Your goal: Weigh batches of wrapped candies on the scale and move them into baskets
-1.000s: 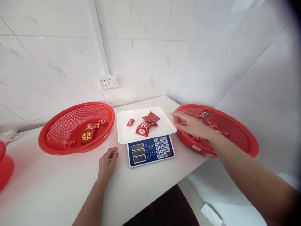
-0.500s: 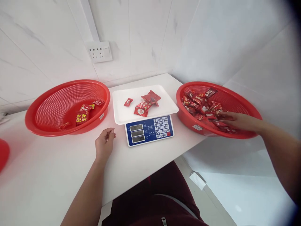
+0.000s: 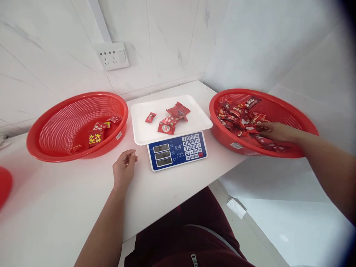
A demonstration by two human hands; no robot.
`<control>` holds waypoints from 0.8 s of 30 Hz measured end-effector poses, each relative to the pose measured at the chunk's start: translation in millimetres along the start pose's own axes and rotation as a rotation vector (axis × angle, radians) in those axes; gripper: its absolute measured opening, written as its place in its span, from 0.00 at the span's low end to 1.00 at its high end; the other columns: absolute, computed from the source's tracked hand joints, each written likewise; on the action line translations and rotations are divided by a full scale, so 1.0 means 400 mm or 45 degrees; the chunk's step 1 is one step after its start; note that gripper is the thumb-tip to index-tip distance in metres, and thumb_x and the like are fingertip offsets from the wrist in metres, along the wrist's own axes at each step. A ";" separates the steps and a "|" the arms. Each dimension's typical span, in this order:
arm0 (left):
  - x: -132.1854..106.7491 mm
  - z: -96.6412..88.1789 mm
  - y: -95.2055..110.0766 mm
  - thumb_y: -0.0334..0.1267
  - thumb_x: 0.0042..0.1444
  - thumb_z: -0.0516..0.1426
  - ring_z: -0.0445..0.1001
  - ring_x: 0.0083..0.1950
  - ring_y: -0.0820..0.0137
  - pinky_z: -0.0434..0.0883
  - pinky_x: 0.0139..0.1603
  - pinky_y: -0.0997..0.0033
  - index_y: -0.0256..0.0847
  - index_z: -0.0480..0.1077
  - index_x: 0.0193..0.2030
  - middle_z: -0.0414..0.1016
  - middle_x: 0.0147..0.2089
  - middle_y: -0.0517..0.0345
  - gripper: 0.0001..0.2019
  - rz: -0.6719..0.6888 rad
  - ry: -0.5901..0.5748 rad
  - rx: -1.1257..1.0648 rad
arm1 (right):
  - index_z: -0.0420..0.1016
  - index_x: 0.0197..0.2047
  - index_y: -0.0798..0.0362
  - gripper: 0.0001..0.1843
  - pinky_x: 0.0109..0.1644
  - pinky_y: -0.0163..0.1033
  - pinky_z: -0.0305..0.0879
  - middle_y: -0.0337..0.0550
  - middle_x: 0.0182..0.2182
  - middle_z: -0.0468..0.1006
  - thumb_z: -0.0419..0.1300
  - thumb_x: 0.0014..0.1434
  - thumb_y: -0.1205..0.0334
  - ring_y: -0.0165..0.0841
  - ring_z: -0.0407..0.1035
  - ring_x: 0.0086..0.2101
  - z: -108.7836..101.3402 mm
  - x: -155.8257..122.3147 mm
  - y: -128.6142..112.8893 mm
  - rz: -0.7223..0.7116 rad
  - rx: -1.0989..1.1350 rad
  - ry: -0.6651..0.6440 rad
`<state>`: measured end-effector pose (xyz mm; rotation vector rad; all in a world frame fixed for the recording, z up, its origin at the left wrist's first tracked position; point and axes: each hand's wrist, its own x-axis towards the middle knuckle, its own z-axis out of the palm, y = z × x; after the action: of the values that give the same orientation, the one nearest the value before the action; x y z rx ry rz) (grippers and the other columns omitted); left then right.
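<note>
My right hand (image 3: 271, 130) reaches into the right red basket (image 3: 303, 124). Its fingertips are pinched on the edge of a small red snack packet (image 3: 251, 128), among several other red wrapped packets (image 3: 235, 111). My left hand (image 3: 124, 167) rests on the table left of the scale's keypad, its fingers curled in and nothing visible in them. Between the baskets stands a blue and white digital scale (image 3: 182, 148). On its white tray (image 3: 139, 129) lie several red packets (image 3: 175, 115) in a cluster and one small packet (image 3: 150, 117) apart at the left.
A second red basket (image 3: 52, 118) on the left holds a few packets, one with yellow lettering (image 3: 95, 138). Part of another red container (image 3: 4, 185) shows at the left edge. A socket panel (image 3: 112, 56) is on the wall behind the white table (image 3: 155, 196).
My right hand has shifted slightly within the basket, and its fingers have closed on a packet. My left hand stays in place. The view has moved a little.
</note>
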<state>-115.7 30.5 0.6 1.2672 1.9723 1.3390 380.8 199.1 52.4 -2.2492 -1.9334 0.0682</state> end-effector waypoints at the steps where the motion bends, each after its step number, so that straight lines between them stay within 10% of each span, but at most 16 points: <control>1: 0.000 0.000 0.000 0.46 0.53 0.53 0.75 0.33 0.71 0.72 0.40 0.69 0.42 0.71 0.41 0.74 0.31 0.60 0.13 -0.003 -0.002 0.002 | 0.78 0.41 0.68 0.22 0.33 0.34 0.57 0.55 0.34 0.80 0.60 0.46 0.60 0.27 0.74 0.31 -0.005 -0.002 -0.005 0.006 -0.048 -0.158; 11: 0.003 0.004 -0.009 0.47 0.53 0.53 0.75 0.35 0.70 0.72 0.42 0.68 0.42 0.71 0.42 0.74 0.32 0.58 0.14 -0.010 -0.011 0.021 | 0.74 0.49 0.63 0.17 0.44 0.39 0.60 0.54 0.44 0.77 0.56 0.57 0.69 0.36 0.72 0.43 -0.057 -0.046 -0.066 0.102 -0.064 -0.379; 14: 0.004 0.001 -0.008 0.47 0.53 0.53 0.75 0.34 0.69 0.72 0.41 0.67 0.42 0.70 0.42 0.74 0.32 0.58 0.14 -0.008 0.004 0.025 | 0.73 0.51 0.60 0.18 0.46 0.43 0.62 0.56 0.47 0.75 0.56 0.57 0.69 0.43 0.70 0.47 -0.097 -0.086 -0.093 0.197 -0.090 -0.108; 17: 0.006 -0.002 0.000 0.48 0.53 0.53 0.75 0.32 0.70 0.72 0.39 0.67 0.43 0.67 0.47 0.73 0.32 0.59 0.17 0.010 0.067 0.016 | 0.74 0.48 0.53 0.15 0.46 0.43 0.65 0.49 0.44 0.78 0.55 0.58 0.66 0.39 0.72 0.42 -0.126 -0.191 -0.141 0.141 0.187 0.503; 20: 0.007 -0.002 0.006 0.47 0.53 0.54 0.75 0.31 0.71 0.72 0.36 0.68 0.46 0.60 0.55 0.72 0.37 0.59 0.22 0.015 0.174 -0.008 | 0.74 0.42 0.53 0.12 0.42 0.39 0.68 0.49 0.35 0.79 0.52 0.61 0.60 0.36 0.74 0.39 -0.081 -0.331 -0.206 -0.245 0.542 0.936; 24: 0.004 -0.005 0.012 0.45 0.53 0.54 0.74 0.31 0.71 0.72 0.35 0.67 0.49 0.52 0.60 0.71 0.41 0.57 0.28 0.066 0.242 -0.045 | 0.74 0.37 0.50 0.10 0.33 0.35 0.71 0.43 0.29 0.79 0.51 0.61 0.60 0.32 0.74 0.29 0.084 -0.456 -0.296 -0.954 0.662 0.522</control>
<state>-116.0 31.5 6.2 1.2219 2.0437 1.5636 231.9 39.6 24.2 -1.0426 -2.0691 0.0056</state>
